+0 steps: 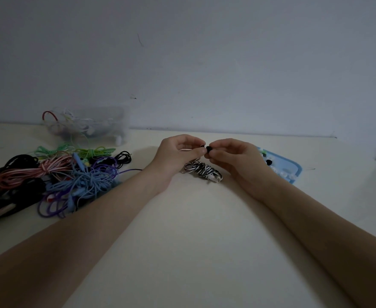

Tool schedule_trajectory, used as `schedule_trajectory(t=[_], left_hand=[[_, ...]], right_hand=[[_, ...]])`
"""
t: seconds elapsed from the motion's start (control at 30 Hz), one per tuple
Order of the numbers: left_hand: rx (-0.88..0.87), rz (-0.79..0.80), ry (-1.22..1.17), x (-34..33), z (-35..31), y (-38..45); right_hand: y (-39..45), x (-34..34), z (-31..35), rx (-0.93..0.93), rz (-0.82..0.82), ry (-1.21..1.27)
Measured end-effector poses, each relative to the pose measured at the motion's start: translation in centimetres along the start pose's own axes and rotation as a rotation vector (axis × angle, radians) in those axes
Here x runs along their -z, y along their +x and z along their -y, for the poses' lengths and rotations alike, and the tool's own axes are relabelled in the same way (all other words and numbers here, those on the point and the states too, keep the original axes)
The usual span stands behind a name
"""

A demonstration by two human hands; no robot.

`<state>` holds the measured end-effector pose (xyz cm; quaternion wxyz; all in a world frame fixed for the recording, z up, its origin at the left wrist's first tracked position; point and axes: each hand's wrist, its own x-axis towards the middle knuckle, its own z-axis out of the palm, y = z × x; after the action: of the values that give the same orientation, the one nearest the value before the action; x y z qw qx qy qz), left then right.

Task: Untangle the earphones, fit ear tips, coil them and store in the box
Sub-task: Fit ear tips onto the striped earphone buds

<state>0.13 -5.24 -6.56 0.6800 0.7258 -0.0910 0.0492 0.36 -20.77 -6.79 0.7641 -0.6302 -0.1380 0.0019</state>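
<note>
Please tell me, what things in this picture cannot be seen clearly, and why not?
Head view only:
- Earbud in the left hand: covered by the fingers.
- Black ear tip pinched by the right hand: too small to tell whether it is seated.
- Blue tray: partly behind the right hand; its small pieces are blurred.
- Clear box: translucent wall and dim light blur its contents.
- Cable pile: cut off by the left edge.
</note>
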Motion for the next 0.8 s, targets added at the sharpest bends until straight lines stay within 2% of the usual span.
schedule_trajectory(t=[0.23, 0.8], left_hand=[[0.029, 0.045, -0.067, 0.07, -0.16, -0.13], [0.024, 0.021, -0.048, -0.05, 0.10, 0.03]], right_hand=[[-0.13, -0.07, 0.38, -0.071, -0.013, 0.154], [-0.32, -0.19, 0.38, -0.072, -0.041, 0.171]])
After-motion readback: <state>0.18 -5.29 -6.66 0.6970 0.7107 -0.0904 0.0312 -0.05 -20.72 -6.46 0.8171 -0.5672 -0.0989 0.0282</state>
